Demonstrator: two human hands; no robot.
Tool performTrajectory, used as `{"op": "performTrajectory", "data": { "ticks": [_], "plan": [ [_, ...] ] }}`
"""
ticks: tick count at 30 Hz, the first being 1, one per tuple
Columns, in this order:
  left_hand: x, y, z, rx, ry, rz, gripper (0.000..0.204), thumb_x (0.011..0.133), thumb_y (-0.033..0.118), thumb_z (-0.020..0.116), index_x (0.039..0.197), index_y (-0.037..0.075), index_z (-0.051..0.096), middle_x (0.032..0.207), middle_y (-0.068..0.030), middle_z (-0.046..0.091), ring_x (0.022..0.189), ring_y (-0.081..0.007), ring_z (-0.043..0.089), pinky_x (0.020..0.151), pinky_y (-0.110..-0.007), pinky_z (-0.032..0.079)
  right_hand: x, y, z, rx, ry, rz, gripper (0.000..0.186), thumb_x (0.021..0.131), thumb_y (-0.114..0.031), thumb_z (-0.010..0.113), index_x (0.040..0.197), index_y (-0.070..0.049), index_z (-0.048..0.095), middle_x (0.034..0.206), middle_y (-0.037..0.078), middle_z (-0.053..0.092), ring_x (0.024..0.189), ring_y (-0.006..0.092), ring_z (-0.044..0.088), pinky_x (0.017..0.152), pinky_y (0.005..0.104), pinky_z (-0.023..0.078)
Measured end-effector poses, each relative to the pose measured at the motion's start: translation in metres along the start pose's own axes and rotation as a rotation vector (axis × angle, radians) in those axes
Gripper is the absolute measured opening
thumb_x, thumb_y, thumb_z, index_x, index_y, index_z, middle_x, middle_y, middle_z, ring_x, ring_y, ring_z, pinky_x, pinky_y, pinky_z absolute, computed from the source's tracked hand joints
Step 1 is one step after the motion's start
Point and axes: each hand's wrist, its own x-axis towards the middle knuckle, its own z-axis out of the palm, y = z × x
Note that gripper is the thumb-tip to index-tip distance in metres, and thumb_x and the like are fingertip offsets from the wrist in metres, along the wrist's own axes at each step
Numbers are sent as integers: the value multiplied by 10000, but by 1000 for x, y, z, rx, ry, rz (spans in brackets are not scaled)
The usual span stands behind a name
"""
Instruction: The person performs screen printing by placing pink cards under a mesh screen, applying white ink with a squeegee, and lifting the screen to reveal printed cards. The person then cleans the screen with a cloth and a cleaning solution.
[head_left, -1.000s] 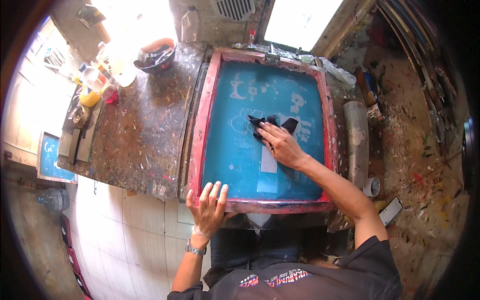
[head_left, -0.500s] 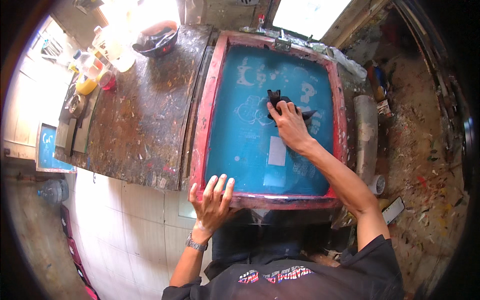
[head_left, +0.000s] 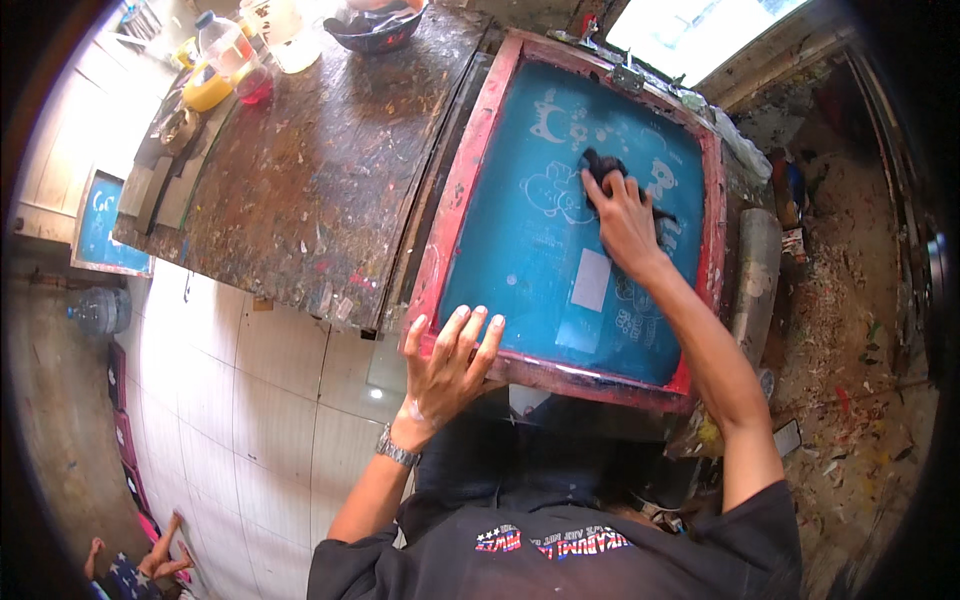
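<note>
A silk screen with blue mesh and pale cartoon outlines lies in front of me, inside a worn red wooden frame. My right hand grips a bunched black cloth and presses it onto the upper middle of the mesh; the palm hides part of the cloth. At the near left corner of the frame, my left hand rests with its fingers stretched over the rim. Below the right hand, a pale rectangle shows on the mesh.
Left of the screen stands a stained wooden table bearing a dark bowl, bottles and a yellow tape roll. A metal hinge clamp sits at the frame's far edge. Another person's legs show at lower left.
The whole view has turned and shifted, so the screen appears tilted and farther right. My right hand stays on the cloth, which looks more bunched. Another person's legs have come into view.
</note>
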Motion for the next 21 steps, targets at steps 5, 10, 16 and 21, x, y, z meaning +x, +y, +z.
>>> {"op": "performTrajectory", "data": {
  "ticks": [5, 10, 16, 21],
  "plan": [
    [1, -1, 0, 33, 23, 20, 737, 915, 701, 588, 1466, 211, 571, 1392, -14, 637, 1369, -183, 538, 1201, -568, 287, 50, 34, -2, 469, 98, 135, 434, 914, 2, 616, 1328, -82, 717, 1247, 166, 618, 1221, 376, 588, 1025, 482, 493],
    [1, 1, 0, 14, 29, -5, 714, 952, 715, 545, 1443, 198, 591, 1390, -25, 634, 1366, -188, 539, 1198, -551, 305, 27, 16, -14, 317, 163, 33, 429, 905, 46, 560, 1315, 24, 685, 1235, 220, 652, 1206, 404, 602, 1052, 458, 482],
    [2, 0, 1, 28, 38, 19, 730, 950, 705, 569, 1445, 169, 583, 1388, -36, 639, 1361, -211, 543, 1194, -556, 299, -16, -8, -18, 169, -13, -35, 549, 876, 15, 572, 1421, -3, 626, 1195, 126, 547, 1193, 318, 541, 988, 485, 486],
    [1, -1, -1, 5, 26, 34, 743, 938, 684, 613, 1460, 157, 571, 1416, -47, 628, 1369, -216, 537, 1186, -558, 305, 2, -8, -22, 177, -166, -57, 553, 884, -6, 570, 1434, -29, 620, 1167, 130, 545, 1126, 314, 543, 937, 492, 489]
  ]
}}
